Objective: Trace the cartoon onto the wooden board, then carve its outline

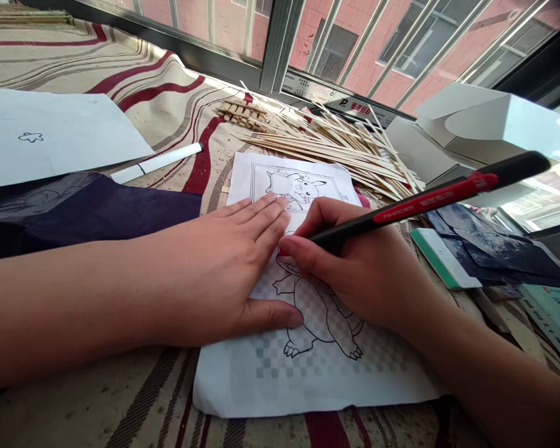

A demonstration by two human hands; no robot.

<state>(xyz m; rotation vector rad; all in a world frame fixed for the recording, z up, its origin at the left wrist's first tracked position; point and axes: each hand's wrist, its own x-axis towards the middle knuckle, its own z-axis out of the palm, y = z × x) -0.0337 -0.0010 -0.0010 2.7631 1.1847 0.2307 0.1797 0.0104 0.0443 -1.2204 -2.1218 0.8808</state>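
A white sheet (242, 386) printed with black cartoon line drawings lies on the striped cloth. Flat on its left side rests my left hand (224, 261), fingers stretched out and thumb spread towards the lower figure. My right hand (350, 261) grips a black pen (429, 202) with a red label, its barrel slanting up to the right. The pen's tip is hidden behind my fingers, over the upper part of the lower figure, so I cannot tell whether it touches the paper. Above my hands shows a framed cartoon drawing (301, 186).
Thin wooden sticks (317, 143) are heaped behind the sheet by the window. At left lie a white marker (156, 163), another paper (51, 134) and dark blue sheets (98, 208). On the right are a white box (466, 130), dark blue packets (494, 246) and a green booklet (555, 311).
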